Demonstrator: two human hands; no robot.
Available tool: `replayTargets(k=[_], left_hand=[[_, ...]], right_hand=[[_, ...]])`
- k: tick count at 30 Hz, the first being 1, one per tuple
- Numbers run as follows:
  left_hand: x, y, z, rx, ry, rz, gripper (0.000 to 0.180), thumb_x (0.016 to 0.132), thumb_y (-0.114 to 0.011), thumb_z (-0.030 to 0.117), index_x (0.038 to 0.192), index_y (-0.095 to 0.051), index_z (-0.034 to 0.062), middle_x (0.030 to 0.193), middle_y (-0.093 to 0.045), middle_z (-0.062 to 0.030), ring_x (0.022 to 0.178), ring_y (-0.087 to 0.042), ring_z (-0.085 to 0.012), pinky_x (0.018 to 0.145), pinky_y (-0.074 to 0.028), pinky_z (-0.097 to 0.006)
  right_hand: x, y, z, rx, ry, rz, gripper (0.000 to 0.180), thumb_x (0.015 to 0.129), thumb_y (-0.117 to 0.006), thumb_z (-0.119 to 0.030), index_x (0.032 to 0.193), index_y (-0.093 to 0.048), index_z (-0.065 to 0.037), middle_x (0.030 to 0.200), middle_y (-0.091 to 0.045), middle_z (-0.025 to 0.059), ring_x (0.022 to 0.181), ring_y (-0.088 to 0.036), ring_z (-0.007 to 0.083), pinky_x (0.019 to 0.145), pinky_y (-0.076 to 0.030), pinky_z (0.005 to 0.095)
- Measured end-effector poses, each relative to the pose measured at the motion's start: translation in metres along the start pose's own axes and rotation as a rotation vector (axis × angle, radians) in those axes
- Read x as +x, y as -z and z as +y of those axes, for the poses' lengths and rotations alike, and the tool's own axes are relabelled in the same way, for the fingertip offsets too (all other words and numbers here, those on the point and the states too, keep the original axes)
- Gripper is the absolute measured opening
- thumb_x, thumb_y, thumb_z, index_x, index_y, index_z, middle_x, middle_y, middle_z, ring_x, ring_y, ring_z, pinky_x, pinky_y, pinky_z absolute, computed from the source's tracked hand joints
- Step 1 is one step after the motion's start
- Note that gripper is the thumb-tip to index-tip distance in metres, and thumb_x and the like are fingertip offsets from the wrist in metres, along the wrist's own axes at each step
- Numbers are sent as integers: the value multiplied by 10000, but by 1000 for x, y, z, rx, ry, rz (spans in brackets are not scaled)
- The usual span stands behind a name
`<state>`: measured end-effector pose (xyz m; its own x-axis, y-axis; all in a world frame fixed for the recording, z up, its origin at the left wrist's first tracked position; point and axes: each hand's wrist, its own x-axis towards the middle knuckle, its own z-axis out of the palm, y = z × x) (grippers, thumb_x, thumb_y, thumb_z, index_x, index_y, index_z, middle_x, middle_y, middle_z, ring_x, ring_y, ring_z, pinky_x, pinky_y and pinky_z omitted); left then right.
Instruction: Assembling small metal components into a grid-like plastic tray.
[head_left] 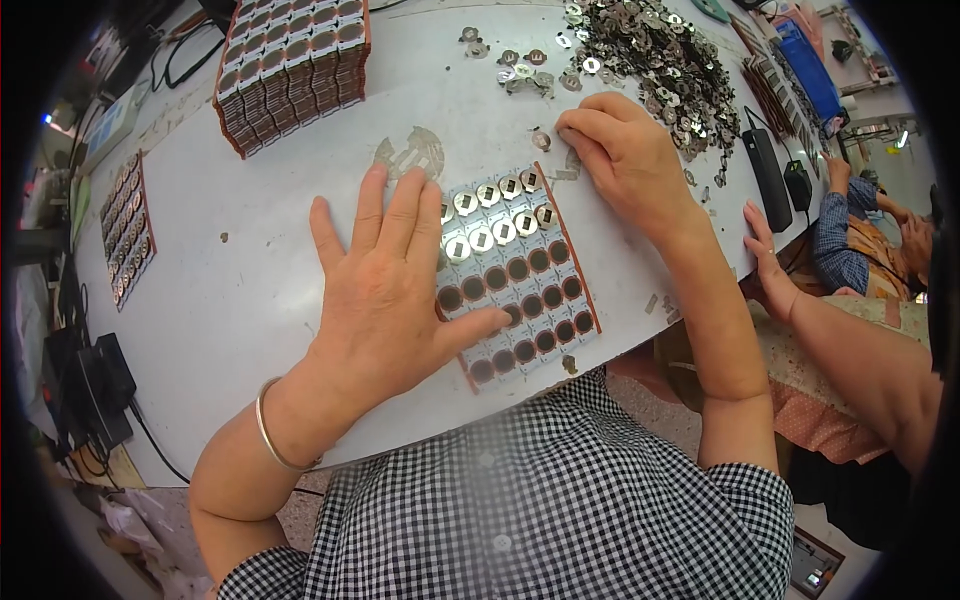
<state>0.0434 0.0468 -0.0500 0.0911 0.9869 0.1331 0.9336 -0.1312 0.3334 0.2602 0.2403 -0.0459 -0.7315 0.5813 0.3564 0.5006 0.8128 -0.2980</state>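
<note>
Currently the left hand lies flat and open, pinning the white rectangular tray with brown round pockets under its fingers. Just beyond that tray, the right hand, fingers curled onto the table, gathers small silver metal discs; whether it pinches one is unclear. Keep the tray pinned while each pocket is filled.
</note>
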Motion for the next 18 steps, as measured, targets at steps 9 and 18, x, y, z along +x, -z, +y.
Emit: replayTargets(k=[9,18], left_hand=[[0,4,-3,-78,14,41,1146,695,-838,607,1456,-420,-140,1522,-424,-292,1475,-322,-471,1127,-163,-715],[-3,-1,-14,73,62,71,1061,715,-812,537,1464,-430,-110,1551,-406,-276,1467,-335,-468,1119,-191,-717]], right_hand=[[-15,7,-82,845,-503,-341,122,954,-669,-27,1071,-693,2,829,-626,-57,709,-538,-18,618,-441,163],[-2,-13,-116,779,-380,-359,81,936,-657,-23,1004,-693,1,755,-641,-16,668,-548,22,596,-462,207]])
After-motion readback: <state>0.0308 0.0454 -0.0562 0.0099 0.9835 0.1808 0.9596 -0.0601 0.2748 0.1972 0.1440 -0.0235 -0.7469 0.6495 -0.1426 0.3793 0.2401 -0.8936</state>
